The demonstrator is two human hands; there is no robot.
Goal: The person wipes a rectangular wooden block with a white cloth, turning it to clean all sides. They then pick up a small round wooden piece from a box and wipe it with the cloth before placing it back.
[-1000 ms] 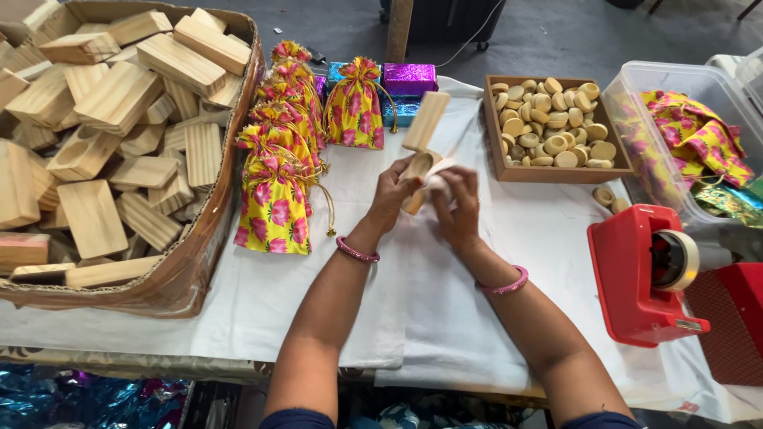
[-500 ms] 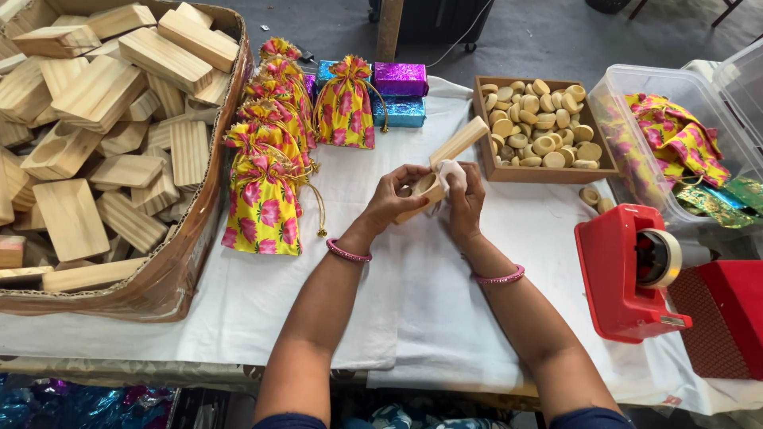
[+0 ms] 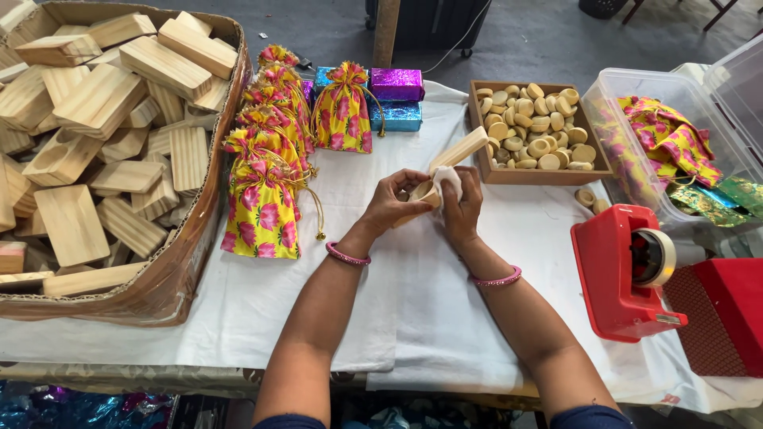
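— Head view: what is held by the hands?

— A wooden block [image 3: 455, 156] is held above the bench [image 3: 413, 286], near its middle. The left hand [image 3: 395, 200] is closed around the lower end of the block, and the fingers are curled under it. The right hand [image 3: 462, 208] is pressed against the same end from the other side, with a small white cloth [image 3: 445, 181] pinched between the fingers and the wood. The two hands are almost touching each other. The block is tilted, and its free end is pointed toward the tray [image 3: 486, 171].

— What is seen in the tray?

— Many small round wooden pieces [image 3: 540, 127] are kept in it. It is placed just beyond the hands, to the right. Two more such pieces [image 3: 592, 200] are laid on the white cover beside it.

— And on the left side?

— A big cardboard box [image 3: 171, 274] is filled with wooden blocks [image 3: 103, 135] of the same pale colour. Yellow pouches [image 3: 266, 187] with pink flowers are stood in a row beside the box, and one more pouch [image 3: 343, 111] is stood further back, next to shiny purple and blue boxes [image 3: 395, 99].

— What is found on the right side?

— A red tape dispenser [image 3: 616, 274] is placed near the right forearm. A clear plastic bin [image 3: 612, 103] with flowered cloth [image 3: 668, 139] inside is seen behind it. A pink bangle is worn on each wrist.
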